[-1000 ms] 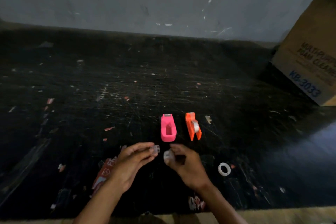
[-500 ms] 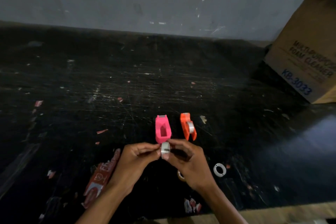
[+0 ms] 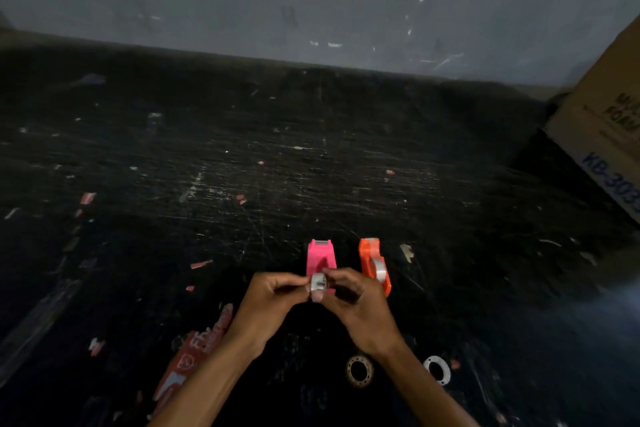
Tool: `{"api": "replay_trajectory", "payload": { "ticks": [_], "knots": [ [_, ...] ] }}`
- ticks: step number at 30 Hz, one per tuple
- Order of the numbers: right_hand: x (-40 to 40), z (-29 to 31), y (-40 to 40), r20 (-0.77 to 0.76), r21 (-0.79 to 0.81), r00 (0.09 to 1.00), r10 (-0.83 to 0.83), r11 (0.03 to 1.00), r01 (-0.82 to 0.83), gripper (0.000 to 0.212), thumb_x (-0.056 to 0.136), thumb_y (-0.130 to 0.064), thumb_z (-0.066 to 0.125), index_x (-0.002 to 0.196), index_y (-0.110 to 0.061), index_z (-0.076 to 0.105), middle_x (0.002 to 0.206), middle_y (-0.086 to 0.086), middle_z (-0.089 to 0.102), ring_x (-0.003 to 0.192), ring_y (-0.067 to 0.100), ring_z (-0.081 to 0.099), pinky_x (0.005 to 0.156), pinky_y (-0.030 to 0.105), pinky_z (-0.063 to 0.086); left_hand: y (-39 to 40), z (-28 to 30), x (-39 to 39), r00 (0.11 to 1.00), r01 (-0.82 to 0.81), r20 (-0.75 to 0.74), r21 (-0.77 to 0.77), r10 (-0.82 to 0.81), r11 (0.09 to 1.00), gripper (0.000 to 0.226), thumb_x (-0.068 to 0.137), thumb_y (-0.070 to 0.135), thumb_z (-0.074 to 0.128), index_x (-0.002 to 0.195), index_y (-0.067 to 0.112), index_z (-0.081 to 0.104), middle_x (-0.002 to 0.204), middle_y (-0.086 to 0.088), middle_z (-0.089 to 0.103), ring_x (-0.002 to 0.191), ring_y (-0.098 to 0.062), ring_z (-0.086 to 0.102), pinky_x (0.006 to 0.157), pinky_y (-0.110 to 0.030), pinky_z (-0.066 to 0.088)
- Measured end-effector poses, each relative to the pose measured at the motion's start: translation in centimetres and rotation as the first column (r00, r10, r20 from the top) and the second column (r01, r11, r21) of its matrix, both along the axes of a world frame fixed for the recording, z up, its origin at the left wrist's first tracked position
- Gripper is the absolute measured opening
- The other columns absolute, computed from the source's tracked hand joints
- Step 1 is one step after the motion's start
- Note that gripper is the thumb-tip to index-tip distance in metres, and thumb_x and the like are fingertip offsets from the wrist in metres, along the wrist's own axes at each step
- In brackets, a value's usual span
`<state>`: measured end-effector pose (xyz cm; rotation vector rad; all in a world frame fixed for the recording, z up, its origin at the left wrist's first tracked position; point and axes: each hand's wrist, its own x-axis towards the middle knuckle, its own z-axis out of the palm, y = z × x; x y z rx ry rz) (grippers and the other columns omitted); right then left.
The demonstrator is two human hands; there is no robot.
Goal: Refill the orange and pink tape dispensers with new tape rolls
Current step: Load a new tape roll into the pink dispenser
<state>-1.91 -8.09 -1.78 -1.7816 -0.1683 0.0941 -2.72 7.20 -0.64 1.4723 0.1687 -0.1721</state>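
Black and badly scratched, the bench (image 3: 242,156) runs back to a grey wall, and the work sits at its near edge. Both hands meet over one small tape roll (image 3: 317,282): the right hand (image 3: 356,308) pinches it between thumb below and fingertips above, and the left hand (image 3: 268,302) closes its fingertips on the roll's left side. What exactly the left fingers press there, perhaps a hub piece, is too small to tell.

Just behind the roll, and partly hidden by it, stands the pink dispenser (image 3: 321,256), its cutter end pointing away. I judge this roll is meant for it. To do it well, the person should keep the roll square to the slot, find the loose tape end first, and seat the roll so the tape feeds forward toward the cutter. A light grip matters, since fingers on the sticky side will foul the end.

Right of the pink one, a little apart, stands the orange dispenser (image 3: 374,263), which already shows a roll in its body.

Counted: two dispensers, one roll in the hands, one roll in the orange dispenser. Near the right wrist lie two rings (image 3: 360,371), one brownish and one white, apparently spent cores. A red wrapper (image 3: 194,357) lies by the left forearm, and a cardboard box (image 3: 609,128) stands at the far right.
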Motion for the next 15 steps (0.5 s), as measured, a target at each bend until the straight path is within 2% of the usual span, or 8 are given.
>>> {"api": "replay_trajectory", "payload": {
  "ticks": [2, 4, 6, 7, 9, 12, 14, 15],
  "knots": [
    [1.3, 0.1, -0.1, -0.003, -0.017, 1.000, 0.030, 0.999, -0.030, 0.026, 0.076, -0.002, 0.072, 0.094, -0.021, 0.069, 0.096, -0.004, 0.071, 0.091, 0.007, 0.066, 0.084, 0.016, 0.051, -0.1, -0.5, 1.3, 1.000, -0.016, -0.014, 0.003, 0.016, 1.000, 0.022, 0.077, -0.005, 0.063, 0.082, 0.013, 0.075, 0.072, 0.004, 0.076, 0.074, -0.007, 0.068, 0.069, -0.016, 0.055],
    [2.8, 0.0, -0.3, 0.007, -0.042, 0.999, 0.046, 0.998, -0.045, 0.027, 0.078, -0.001, 0.069, 0.098, -0.020, 0.067, 0.099, -0.003, 0.071, 0.093, 0.005, 0.065, 0.084, 0.013, 0.049, 0.1, -1.3, 2.8, 0.998, -0.070, -0.003, 0.110, 0.070, 0.991, 0.030, 0.079, -0.008, 0.060, 0.088, 0.018, 0.071, 0.075, 0.008, 0.074, 0.077, -0.004, 0.066, 0.075, -0.018, 0.054],
    [4.3, -0.3, -0.5, 0.005, -0.093, 0.998, 0.059, 0.994, -0.059, 0.024, 0.080, -0.006, 0.069, 0.102, -0.015, 0.067, 0.104, 0.000, 0.072, 0.098, 0.006, 0.065, 0.088, 0.018, 0.050, 0.4, -2.6, 3.9, 0.999, -0.038, 0.004, 0.296, 0.038, 0.954, 0.041, 0.075, -0.004, 0.066, 0.108, 0.021, 0.064, 0.095, 0.008, 0.068, 0.093, -0.006, 0.061, 0.085, -0.021, 0.048],
    [4.8, -0.6, -0.7, -0.003, -0.127, 0.997, 0.071, 0.989, -0.071, 0.025, 0.080, -0.009, 0.069, 0.104, -0.016, 0.067, 0.105, -0.001, 0.072, 0.099, 0.006, 0.065, 0.090, 0.021, 0.050, 0.4, -3.3, 4.1, 1.000, 0.009, -0.008, 0.347, -0.007, 0.938, 0.052, 0.073, 0.002, 0.071, 0.118, 0.023, 0.058, 0.101, 0.009, 0.062, 0.098, -0.005, 0.057, 0.085, -0.018, 0.044],
    [5.7, -1.5, -0.9, 0.005, -0.252, 0.994, 0.109, 0.962, -0.105, 0.026, 0.080, -0.014, 0.069, 0.104, -0.023, 0.066, 0.104, -0.004, 0.071, 0.099, 0.006, 0.064, 0.092, 0.028, 0.050, 0.1, -4.2, 4.1, 0.997, 0.079, -0.013, 0.361, -0.080, 0.929, 0.067, 0.069, 0.011, 0.077, 0.125, 0.033, 0.047, 0.103, 0.016, 0.053, 0.098, 0.001, 0.052, 0.081, -0.011, 0.040],
    [6.2, -2.8, -1.1, 0.045, -0.454, 0.987, 0.155, 0.883, -0.118, 0.023, 0.079, -0.025, 0.069, 0.100, -0.029, 0.063, 0.098, -0.006, 0.070, 0.093, 0.014, 0.060, 0.087, 0.039, 0.049, -0.4, -5.3, 4.3, 0.986, 0.120, 0.058, 0.413, -0.158, 0.903, 0.062, 0.071, 0.018, 0.077, 0.123, 0.034, 0.049, 0.111, 0.010, 0.056, 0.105, -0.004, 0.054, 0.086, -0.013, 0.042],
    [6.4, -3.0, -1.2, 0.067, -0.502, 0.984, 0.167, 0.858, -0.111, 0.023, 0.078, -0.025, 0.070, 0.100, -0.029, 0.063, 0.099, -0.005, 0.069, 0.094, 0.016, 0.058, 0.088, 0.039, 0.047, -0.3, -5.7, 4.4, 0.981, 0.117, 0.089, 0.438, -0.173, 0.891, 0.055, 0.071, 0.020, 0.077, 0.119, 0.033, 0.052, 0.114, 0.007, 0.058, 0.108, -0.006, 0.055, 0.090, -0.016, 0.043],
    [6.6, -2.9, -1.2, 0.085, -0.538, 0.981, 0.176, 0.837, -0.103, 0.025, 0.077, -0.024, 0.070, 0.101, -0.027, 0.064, 0.102, -0.003, 0.069, 0.097, 0.018, 0.057, 0.090, 0.038, 0.045, -0.2, -5.9, 4.4, 0.980, 0.117, 0.094, 0.446, -0.176, 0.887, 0.054, 0.072, 0.021, 0.076, 0.119, 0.032, 0.054, 0.115, 0.006, 0.059, 0.108, -0.005, 0.055, 0.089, -0.013, 0.042]
  ]
}}
